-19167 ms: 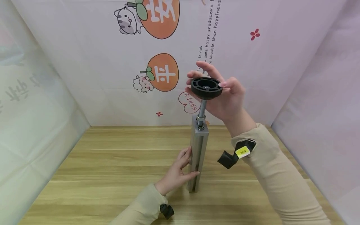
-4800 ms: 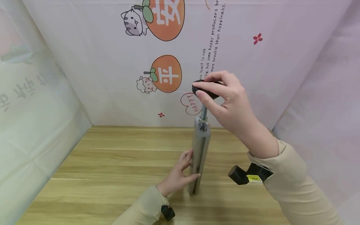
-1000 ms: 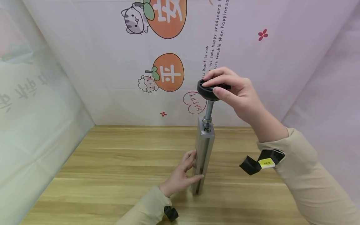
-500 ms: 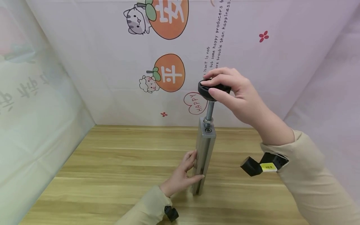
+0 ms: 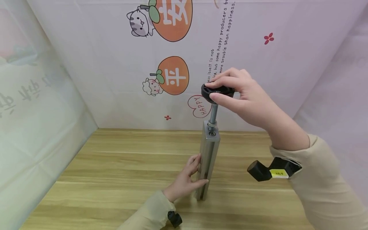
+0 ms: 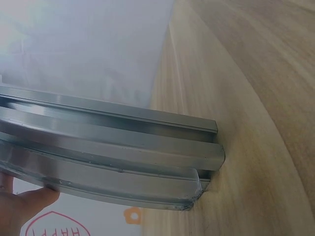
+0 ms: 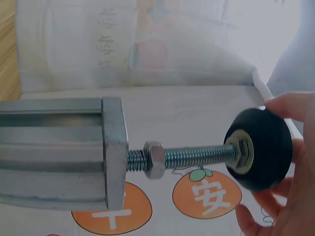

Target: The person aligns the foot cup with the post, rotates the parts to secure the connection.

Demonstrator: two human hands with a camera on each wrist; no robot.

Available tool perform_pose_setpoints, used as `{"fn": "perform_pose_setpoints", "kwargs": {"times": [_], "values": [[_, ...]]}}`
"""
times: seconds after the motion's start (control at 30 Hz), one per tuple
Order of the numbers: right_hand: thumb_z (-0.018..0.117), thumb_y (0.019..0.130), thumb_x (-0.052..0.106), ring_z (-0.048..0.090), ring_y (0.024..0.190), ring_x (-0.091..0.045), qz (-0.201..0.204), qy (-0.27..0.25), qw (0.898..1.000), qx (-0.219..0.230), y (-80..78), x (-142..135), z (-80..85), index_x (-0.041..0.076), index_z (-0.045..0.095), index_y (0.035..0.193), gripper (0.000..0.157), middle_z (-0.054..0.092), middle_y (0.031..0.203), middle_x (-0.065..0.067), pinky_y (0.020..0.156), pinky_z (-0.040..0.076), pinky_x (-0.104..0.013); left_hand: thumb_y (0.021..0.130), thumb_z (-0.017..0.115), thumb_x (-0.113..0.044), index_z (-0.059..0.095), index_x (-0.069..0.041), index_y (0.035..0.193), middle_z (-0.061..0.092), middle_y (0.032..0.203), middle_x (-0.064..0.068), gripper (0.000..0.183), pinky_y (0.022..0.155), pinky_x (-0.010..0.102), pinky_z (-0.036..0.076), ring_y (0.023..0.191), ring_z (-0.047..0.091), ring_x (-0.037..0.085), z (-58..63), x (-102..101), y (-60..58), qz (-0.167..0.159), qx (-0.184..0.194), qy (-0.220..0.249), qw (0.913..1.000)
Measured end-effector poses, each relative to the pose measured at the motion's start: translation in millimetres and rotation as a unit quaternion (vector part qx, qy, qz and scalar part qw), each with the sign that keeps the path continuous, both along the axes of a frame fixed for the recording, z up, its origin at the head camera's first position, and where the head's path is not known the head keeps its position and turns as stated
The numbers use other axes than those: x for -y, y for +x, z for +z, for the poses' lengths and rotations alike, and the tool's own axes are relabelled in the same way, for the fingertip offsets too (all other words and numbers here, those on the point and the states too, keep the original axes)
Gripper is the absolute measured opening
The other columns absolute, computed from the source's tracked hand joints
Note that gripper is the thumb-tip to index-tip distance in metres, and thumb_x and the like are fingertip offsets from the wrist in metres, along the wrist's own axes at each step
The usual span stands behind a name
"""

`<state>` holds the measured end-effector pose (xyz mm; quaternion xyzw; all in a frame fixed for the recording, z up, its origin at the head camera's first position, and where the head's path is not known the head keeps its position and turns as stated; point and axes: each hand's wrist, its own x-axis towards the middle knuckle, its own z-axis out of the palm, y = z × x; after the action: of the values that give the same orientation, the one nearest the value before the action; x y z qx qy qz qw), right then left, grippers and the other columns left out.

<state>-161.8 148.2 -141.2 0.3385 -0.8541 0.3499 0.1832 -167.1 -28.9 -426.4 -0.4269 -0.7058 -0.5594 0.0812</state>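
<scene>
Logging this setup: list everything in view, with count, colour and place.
Table: 1, yellowish, underneath.
Bar: 1, silver, on table.
Screw: 1, grey, bar's top.
Rod: 1, silver, above bar.
Foot: 1, black, atop rod.
Nuts: 2, silver, along rod.
Walls: 3, whitish, back and sides.
Prints: several, multicoloured, on walls.
Cameras: 2, black, on sleeves.
Label: 1, yellow, right camera.
Sleeves: 2, beige, foreground.
Left hand: 1, bare, gripping bar.
Right hand: 1, bare, gripping foot.

Beige sleeves [image 5: 322, 182] have black wrist cameras [image 5: 258, 171] at their cuffs, the right one bearing a yellow label [image 5: 279, 173].
</scene>
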Motion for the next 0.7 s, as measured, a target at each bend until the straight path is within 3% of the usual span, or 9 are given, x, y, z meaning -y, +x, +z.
{"fn": "perform_pose_setpoints", "kwargs": {"times": [0.17,0.27,0.57,0.7], "values": [[0.065,0.089,0.021,0.032,0.094,-0.017,-0.065,-0.003,0.998,-0.003,7.1,9,0.9,0.014,0.072,0.107,0.021,0.054,0.103,-0.003,0.073,0.029,-0.034,0.087,0.064,0.0,-0.001,-0.032,0.152,0.028,0.139,0.016,0.097,0.098,0.046,0.044,0.126,0.034,0.017,1.4,0,0.7,0.003,-0.001,-0.006,1.0],[0.067,0.087,0.02,0.032,0.094,-0.019,-0.082,-0.013,0.996,-0.016,6.6,13,-1.3,0.012,0.072,0.105,0.021,0.051,0.095,-0.006,0.072,0.03,-0.035,0.087,0.065,0.0,-0.001,-0.032,0.152,0.027,0.14,0.016,0.098,0.099,0.05,0.043,0.127,0.034,0.018,1.0,0,1.2,0.003,0.01,-0.009,0.9999],[0.075,0.08,0.023,0.031,0.088,-0.019,-0.094,-0.045,0.991,-0.086,-3.1,18,-11.0,0.007,0.073,0.092,0.02,0.044,0.083,-0.005,0.068,0.029,-0.032,0.088,0.064,-0.001,0.0,-0.03,0.152,0.027,0.14,0.015,0.096,0.102,0.046,0.041,0.132,0.03,0.019,-2.2,1,0.6,0.001,0.027,-0.013,0.9996],[0.077,0.077,0.02,0.031,0.086,-0.021,-0.088,-0.066,0.986,-0.129,-6.9,20,-15.6,0.004,0.072,0.088,0.02,0.044,0.081,-0.007,0.068,0.026,-0.031,0.087,0.064,0.001,0.0,-0.029,0.152,0.028,0.138,0.016,0.096,0.103,0.047,0.04,0.131,0.031,0.019,-2.3,0,-0.9,-0.001,0.01,-0.01,0.9999]]}}
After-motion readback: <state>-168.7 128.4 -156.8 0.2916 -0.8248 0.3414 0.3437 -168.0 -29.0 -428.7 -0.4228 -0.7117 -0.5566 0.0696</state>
